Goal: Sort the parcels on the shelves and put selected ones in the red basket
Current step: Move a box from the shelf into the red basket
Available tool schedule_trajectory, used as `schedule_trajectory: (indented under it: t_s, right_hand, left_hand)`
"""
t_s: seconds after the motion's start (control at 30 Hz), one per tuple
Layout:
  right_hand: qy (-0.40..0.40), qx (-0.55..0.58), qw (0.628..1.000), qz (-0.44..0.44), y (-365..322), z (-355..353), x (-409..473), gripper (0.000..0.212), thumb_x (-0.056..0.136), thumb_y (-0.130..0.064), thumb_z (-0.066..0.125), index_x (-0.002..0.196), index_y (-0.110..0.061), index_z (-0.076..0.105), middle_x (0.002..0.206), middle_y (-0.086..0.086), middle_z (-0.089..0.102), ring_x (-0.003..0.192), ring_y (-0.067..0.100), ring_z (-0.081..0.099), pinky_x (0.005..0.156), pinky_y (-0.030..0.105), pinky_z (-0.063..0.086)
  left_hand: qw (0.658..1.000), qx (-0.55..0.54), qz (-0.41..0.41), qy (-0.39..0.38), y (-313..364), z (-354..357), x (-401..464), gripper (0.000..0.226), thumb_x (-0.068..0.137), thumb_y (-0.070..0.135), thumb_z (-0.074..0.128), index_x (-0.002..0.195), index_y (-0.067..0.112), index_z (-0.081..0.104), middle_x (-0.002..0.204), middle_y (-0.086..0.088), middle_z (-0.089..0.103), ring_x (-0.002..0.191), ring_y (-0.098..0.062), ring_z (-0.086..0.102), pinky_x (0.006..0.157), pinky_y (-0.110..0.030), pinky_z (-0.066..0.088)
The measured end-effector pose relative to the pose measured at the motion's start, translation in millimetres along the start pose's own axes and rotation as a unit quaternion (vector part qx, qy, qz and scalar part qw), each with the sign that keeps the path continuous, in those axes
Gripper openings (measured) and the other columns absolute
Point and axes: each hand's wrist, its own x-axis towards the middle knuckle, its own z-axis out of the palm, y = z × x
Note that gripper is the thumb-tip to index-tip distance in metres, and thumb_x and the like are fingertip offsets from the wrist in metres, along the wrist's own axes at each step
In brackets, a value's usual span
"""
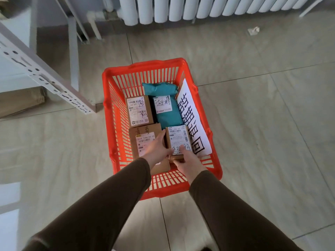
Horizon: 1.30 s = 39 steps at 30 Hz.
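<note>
The red basket (108, 91) stands on the floor below me. Inside lie a small brown box (138, 111) at the far left, a teal mailer bag (166, 109) beside it, a larger flat brown box (145, 136) at the near left and a small labelled brown box (178, 140) at the near right. A white handwritten sign (192, 120) leans on the right wall. My left hand (156, 149) holds the small near-right box on its left side. My right hand (188, 162) grips that box's near end.
A white metal shelf frame (45, 78) stands at the left, with a cardboard parcel (20, 102) under it. A white radiator (208, 8) runs along the far wall. A scrap of paper (253, 30) lies on the tiled floor.
</note>
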Motion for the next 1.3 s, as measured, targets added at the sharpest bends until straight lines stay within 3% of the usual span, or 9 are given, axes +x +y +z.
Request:
schedule_trajectory:
  t_s: [0.17, 0.3, 0.43, 0.53, 0.7, 0.77, 0.93, 1.1, 1.3]
  right_hand:
    - [0.011, -0.083, 0.996, 0.010, -4, 1, 18, 0.024, 0.105, -0.020, 0.057, 0.128, -0.014, 0.057, 0.137, 0.010, 0.061, 0.124, 0.025, 0.058, 0.097, 0.032, 0.054]
    - [0.064, -0.056, 0.996, 0.013, -7, 0, 27, 0.003, 0.102, -0.015, 0.060, 0.106, -0.015, 0.059, 0.139, 0.008, 0.061, 0.131, 0.026, 0.054, 0.114, 0.043, 0.047]
    - [0.091, 0.045, 0.994, 0.049, -9, 1, 28, 0.020, 0.102, -0.016, 0.062, 0.122, -0.016, 0.061, 0.143, 0.005, 0.059, 0.136, 0.022, 0.051, 0.113, 0.040, 0.047]
    - [0.084, 0.003, 0.996, 0.021, -8, 7, 23, 0.006, 0.102, -0.010, 0.060, 0.108, -0.007, 0.061, 0.132, 0.010, 0.065, 0.133, 0.030, 0.056, 0.114, 0.044, 0.046]
    - [0.062, -0.005, 0.998, 0.015, -8, 11, -8, 0.042, 0.101, -0.027, 0.065, 0.139, -0.012, 0.057, 0.141, 0.014, 0.062, 0.135, 0.030, 0.054, 0.106, 0.042, 0.050]
    - [0.033, -0.054, 0.998, 0.018, -11, 13, -40, 0.047, 0.104, -0.035, 0.058, 0.146, -0.016, 0.049, 0.148, 0.011, 0.057, 0.137, 0.026, 0.052, 0.095, 0.035, 0.051]
    - [0.027, -0.209, 0.976, -0.061, -24, 37, -147, 0.051, 0.104, -0.029, 0.058, 0.147, -0.006, 0.046, 0.152, 0.019, 0.048, 0.140, 0.038, 0.049, 0.105, 0.042, 0.046]
    - [0.013, -0.266, 0.959, -0.101, -43, 78, -298, 0.005, 0.104, -0.019, 0.060, 0.106, -0.017, 0.057, 0.099, -0.003, 0.060, 0.086, 0.007, 0.056, 0.088, 0.028, 0.048]
    - [-0.075, -0.343, 0.918, -0.185, -56, 162, -499, 0.008, 0.103, -0.018, 0.059, 0.102, -0.022, 0.067, 0.091, -0.002, 0.071, 0.082, 0.012, 0.067, 0.085, 0.035, 0.057]
  left_hand:
    - [0.998, 0.065, -0.008, -0.016, -6, 1, 18, 0.110, 0.085, 0.014, 0.083, 0.163, 0.041, 0.009, 0.103, -0.007, 0.074, 0.067, -0.018, 0.076, 0.060, -0.034, 0.065]
    - [1.000, 0.021, -0.016, -0.016, -8, 1, 23, 0.101, 0.088, 0.005, 0.078, 0.163, 0.037, 0.018, 0.107, -0.012, 0.074, 0.065, -0.018, 0.077, 0.058, -0.032, 0.065]
    - [0.999, -0.002, -0.021, -0.027, -8, -2, 24, 0.095, 0.091, 0.003, 0.074, 0.163, 0.035, 0.021, 0.110, -0.011, 0.073, 0.063, -0.016, 0.077, 0.053, -0.026, 0.061]
    - [0.999, -0.007, -0.018, -0.034, -10, -4, 23, 0.094, 0.091, 0.005, 0.074, 0.163, 0.034, 0.021, 0.114, -0.013, 0.073, 0.064, -0.016, 0.077, 0.055, -0.026, 0.062]
    - [0.999, -0.028, -0.002, -0.026, -5, -9, 2, 0.088, 0.093, 0.014, 0.074, 0.162, 0.032, 0.023, 0.109, -0.011, 0.075, 0.075, -0.017, 0.078, 0.068, -0.036, 0.066]
    - [0.998, -0.056, -0.011, -0.009, 3, -15, -18, 0.085, 0.092, 0.016, 0.075, 0.161, 0.030, 0.027, 0.104, -0.011, 0.076, 0.081, -0.021, 0.078, 0.074, -0.040, 0.066]
    - [0.989, -0.144, -0.030, 0.018, 47, -58, -100, 0.074, 0.091, 0.015, 0.077, 0.155, 0.022, 0.041, 0.091, -0.010, 0.073, 0.086, -0.027, 0.076, 0.073, -0.037, 0.065]
    - [0.987, -0.153, -0.027, 0.034, 116, -126, -210, 0.049, 0.095, 0.019, 0.073, 0.139, 0.019, 0.052, 0.112, -0.006, 0.073, 0.088, -0.023, 0.075, 0.076, -0.040, 0.065]
    - [0.967, -0.241, -0.018, 0.078, 212, -245, -369, 0.054, 0.094, 0.014, 0.074, 0.142, 0.012, 0.048, 0.113, -0.019, 0.071, 0.102, -0.035, 0.073, 0.083, -0.043, 0.063]
